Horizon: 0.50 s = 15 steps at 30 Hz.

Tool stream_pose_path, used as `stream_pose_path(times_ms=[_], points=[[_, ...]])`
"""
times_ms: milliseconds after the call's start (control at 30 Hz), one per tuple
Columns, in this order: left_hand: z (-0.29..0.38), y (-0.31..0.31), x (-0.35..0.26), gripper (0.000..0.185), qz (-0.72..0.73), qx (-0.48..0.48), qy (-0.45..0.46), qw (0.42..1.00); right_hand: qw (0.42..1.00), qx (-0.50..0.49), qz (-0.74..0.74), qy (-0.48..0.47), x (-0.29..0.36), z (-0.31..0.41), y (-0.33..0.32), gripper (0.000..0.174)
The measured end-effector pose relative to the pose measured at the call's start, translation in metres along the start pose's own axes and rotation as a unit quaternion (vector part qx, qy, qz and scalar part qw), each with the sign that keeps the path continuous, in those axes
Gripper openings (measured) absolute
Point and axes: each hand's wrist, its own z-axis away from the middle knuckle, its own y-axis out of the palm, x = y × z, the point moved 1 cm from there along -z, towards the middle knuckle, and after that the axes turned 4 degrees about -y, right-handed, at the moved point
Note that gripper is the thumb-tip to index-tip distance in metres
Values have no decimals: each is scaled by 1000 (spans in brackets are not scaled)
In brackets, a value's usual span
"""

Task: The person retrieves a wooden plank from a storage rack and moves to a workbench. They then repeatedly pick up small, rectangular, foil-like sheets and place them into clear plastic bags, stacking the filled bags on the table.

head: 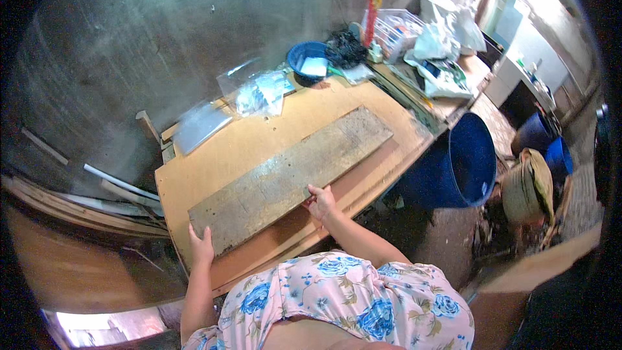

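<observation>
A long, worn wooden board (pixel 291 175) lies slantwise above the light wooden tabletop (pixel 194 175), its near edge casting a shadow on the wood. My left hand (pixel 201 243) grips its near left corner, thumb over the upper face and the other fingers partly hidden. Around the middle of the near long edge, my right hand (pixel 320 203) holds the board, with fingertips out of sight beneath it. The board's far right end has no hand on it. Whether any part of it rests on the tabletop, I cannot tell.
Clear plastic bags (pixel 262 93) and a flat plastic-wrapped pack (pixel 200 127) lie along the wall side. Beyond them stand a blue basin (pixel 307 53) and a black bag (pixel 345 48). A large blue barrel (pixel 471 160) and a sack (pixel 527 192) stand right of the table.
</observation>
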Motion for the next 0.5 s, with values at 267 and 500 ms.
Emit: stream_pose_path(times_ms=[267, 500], points=[[-23, 39, -19, 59, -126, -49, -15, 991, 911, 131, 139, 365, 51, -57, -50, 16], [-32, 61, -13, 55, -219, -100, -62, 969, 642, 358, 627, 260, 171, -160, 27, 26]])
